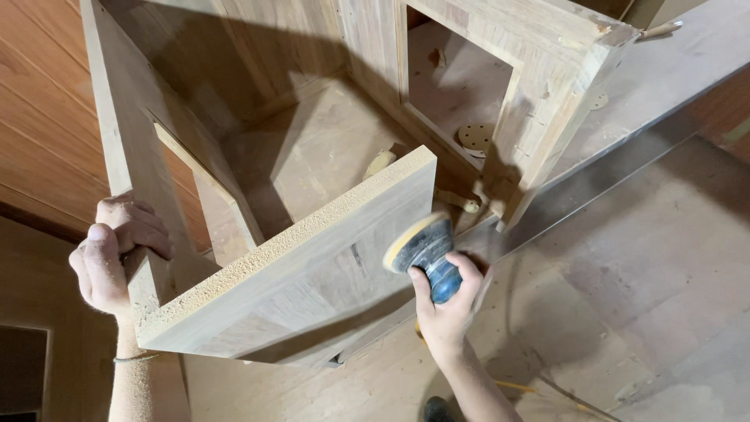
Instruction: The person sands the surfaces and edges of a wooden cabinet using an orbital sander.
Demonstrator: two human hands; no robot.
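My right hand point(447, 309) grips a blue power sander point(428, 254) whose yellow-backed round pad is pressed against the face of a pale wooden door panel point(312, 266). The pad is blurred. The panel hangs open from an unfinished wooden cabinet point(258, 117). My left hand point(116, 254) is wrapped around the cabinet's front left upright post, just above the panel's rough, crumbly top edge. A thin band circles my left wrist.
A round sanding disc point(475, 137) with holes lies inside the cabinet's right opening. Reddish wood wall panelling point(39, 109) stands at left. Dusty floor boards point(648, 297) spread to the right, with a yellow cord point(516, 384) trailing below my right forearm.
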